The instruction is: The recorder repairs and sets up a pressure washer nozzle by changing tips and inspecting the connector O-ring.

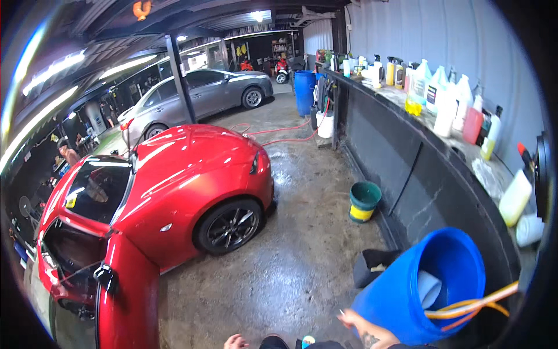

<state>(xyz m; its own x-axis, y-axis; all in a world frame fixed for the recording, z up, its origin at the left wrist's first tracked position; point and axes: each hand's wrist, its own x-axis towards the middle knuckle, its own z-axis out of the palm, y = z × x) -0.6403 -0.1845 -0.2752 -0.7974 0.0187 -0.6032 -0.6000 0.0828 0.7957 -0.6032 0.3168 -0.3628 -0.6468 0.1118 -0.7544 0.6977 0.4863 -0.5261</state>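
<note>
My left hand (235,342) is at the bottom edge, fingers loosely bent and apart, nothing visible in it. My right hand (354,320), with a tattooed forearm, pinches a small thin white item (342,313) beside a large blue barrel (383,291). The barrel holds a grey object (429,284) and yellow-orange hoses (474,301). To my left stands a red car (174,163) with its near door (131,285) open. A dark container (366,267) sits behind the barrel.
A green-and-yellow bucket (363,200) stands by the wall. A ledge (415,122) carries several bottles. Red hoses (279,141) cross the wet floor toward another blue barrel (304,93). A grey sedan (212,90), a post (177,81) and another person (67,152) are farther back.
</note>
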